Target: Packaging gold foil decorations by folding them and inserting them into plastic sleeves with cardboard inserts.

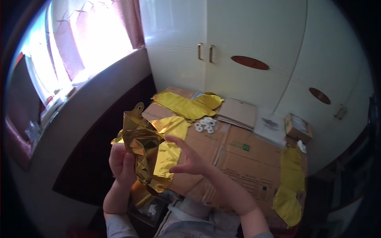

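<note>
My left hand (122, 162) pinches the edge of a crumpled gold foil balloon (139, 133), holding it up above the cardboard. A small tab with a hole sticks up at its top. To its right is my right hand (189, 159), thumb and fingers spread apart with nothing in them; its fingertips come close to the foil, and whether they touch it I cannot tell. Behind and below the held piece lies more shiny gold foil (174, 126) on the cardboard, partly hidden by it.
Flattened cardboard (198, 146) covers the work surface. On it lie flat gold foil balloons at the back (180, 106) and right edge (289, 186), small white rolls (204, 125), stacked cardboard sheets (238, 111), a clear plastic bag (270, 126) and a small box (298, 129). White cabinets (246, 31) stand behind.
</note>
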The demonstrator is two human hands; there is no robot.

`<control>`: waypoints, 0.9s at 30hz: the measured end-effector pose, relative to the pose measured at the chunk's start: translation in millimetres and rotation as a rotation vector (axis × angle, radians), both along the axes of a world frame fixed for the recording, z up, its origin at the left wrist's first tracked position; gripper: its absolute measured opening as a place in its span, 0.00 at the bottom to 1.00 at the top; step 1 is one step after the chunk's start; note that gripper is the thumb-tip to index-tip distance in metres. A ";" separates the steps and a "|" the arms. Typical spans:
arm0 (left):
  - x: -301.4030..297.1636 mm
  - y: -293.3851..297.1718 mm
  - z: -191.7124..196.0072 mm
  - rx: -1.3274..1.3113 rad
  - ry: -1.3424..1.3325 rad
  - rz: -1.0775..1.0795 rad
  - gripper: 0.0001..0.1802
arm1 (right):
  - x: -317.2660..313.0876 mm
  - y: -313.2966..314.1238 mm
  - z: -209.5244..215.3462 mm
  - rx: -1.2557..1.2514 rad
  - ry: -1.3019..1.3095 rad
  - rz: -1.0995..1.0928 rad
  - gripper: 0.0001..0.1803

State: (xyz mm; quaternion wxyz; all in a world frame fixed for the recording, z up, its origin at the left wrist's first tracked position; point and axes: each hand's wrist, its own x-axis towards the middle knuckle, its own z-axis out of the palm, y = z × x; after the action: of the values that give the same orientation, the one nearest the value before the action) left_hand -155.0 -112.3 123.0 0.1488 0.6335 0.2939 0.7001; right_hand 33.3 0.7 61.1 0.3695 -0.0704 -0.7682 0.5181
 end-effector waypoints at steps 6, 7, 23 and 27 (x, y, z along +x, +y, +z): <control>67.5 26.2 -29.2 -0.270 -0.372 -0.410 0.04 | 62.8 -5.4 -15.7 0.040 0.202 -0.310 0.38; 75.2 29.2 -32.6 -0.264 -0.343 -0.487 0.04 | 73.8 -7.7 -13.9 0.057 0.141 -0.314 0.33; 202.4 63.1 -127.6 -0.921 -0.041 -1.324 0.44 | 176.0 -76.7 17.3 -0.415 -0.010 -0.773 0.11; 215.7 63.1 -133.0 -1.011 -0.270 -1.417 0.30 | 209.6 -82.6 -2.3 -0.350 -0.035 -0.950 0.07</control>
State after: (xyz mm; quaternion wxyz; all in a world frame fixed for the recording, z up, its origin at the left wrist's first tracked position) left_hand 60.7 -49.2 -10.0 0.8443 0.4370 0.0863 0.2979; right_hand 242.9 -82.0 58.8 0.5340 -0.4819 -0.5589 0.4126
